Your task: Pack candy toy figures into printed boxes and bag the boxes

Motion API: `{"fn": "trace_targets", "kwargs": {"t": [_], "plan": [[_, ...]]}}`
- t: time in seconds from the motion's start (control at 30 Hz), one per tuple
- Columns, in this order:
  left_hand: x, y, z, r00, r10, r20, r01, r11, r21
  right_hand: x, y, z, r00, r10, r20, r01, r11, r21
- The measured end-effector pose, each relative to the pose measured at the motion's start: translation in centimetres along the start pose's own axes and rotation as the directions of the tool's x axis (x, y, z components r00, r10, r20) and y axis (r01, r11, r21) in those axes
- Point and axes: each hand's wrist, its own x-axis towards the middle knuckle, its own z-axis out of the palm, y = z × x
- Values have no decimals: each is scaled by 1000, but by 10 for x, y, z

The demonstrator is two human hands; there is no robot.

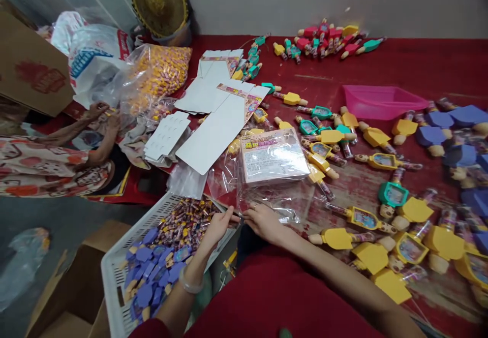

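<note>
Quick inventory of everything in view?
white plastic crate: 1, white, bottom left, holding blue toy pieces and candy tubes
toy candy tubes: many, yellow, teal, blue, red, across cloth
red tablecloth: 1, red, under most items
pink plastic tray: 1, pink, upper right
clear bag: 1, clear, centre, printed packet on it
flat card blanks: several, white, centre
bag of sweets: 1, yellow, upper left
woven hat: 1, brown, by wall
cardboard boxes: 2, brown, left side
co-worker's floral sleeve: 1, red-white, left edge
left hand: 1, crate corner, bangle on wrist
right hand: 1, beside left hand, at clear bag
</note>
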Motion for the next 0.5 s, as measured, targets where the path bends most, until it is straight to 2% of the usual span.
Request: {"fn": "trace_targets", "kwargs": {"t": [0.17,0.33,0.43,0.5], "plan": [[-1,0,6,999,-14,50,16,999,-43,0,-10,14,997,-47,-55,44,998,-51],[2,-2,25,999,37,39,-33,995,-92,-11,1,20,982,-164,-94,160,986,-45],[5,-3,34,999,17,35,-15,998,-62,-40,16,6,978,-193,-74,193,981,-16],[7,-4,34,1000,10,27,-9,999,-35,-80,27,-16,993,-114,16,114,993,-1]]}}
